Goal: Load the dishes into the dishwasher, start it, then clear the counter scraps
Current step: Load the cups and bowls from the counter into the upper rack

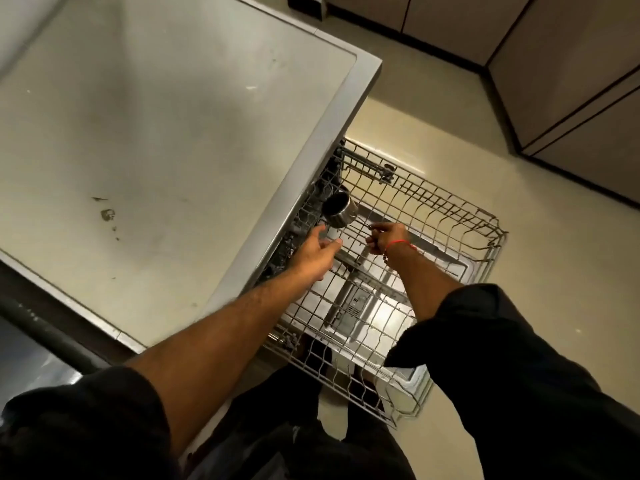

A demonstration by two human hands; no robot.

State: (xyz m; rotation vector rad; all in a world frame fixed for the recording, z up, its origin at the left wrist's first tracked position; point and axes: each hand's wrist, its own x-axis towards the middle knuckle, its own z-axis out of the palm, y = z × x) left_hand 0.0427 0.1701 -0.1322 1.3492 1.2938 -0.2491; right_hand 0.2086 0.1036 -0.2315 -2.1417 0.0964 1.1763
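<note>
The wire dishwasher rack (450,216) is pulled out over the open dishwasher door (398,306), beside the counter. A steel cup (338,210) lies tilted on its side at the rack's inner edge, its dark mouth facing left. My left hand (317,249) reaches in just below the cup with fingers extended, touching the rack near it. My right hand (384,237), with a red thread on the wrist, pinches a thin wire-like piece of the rack right of the cup. Whether that piece is a rack tine or a utensil is unclear.
The pale counter (156,133) fills the left, with a few small scraps and stains (108,214). A dark bar (45,330) runs along the lower left. Brown cabinets (571,81) stand at the far right across a beige floor (519,271).
</note>
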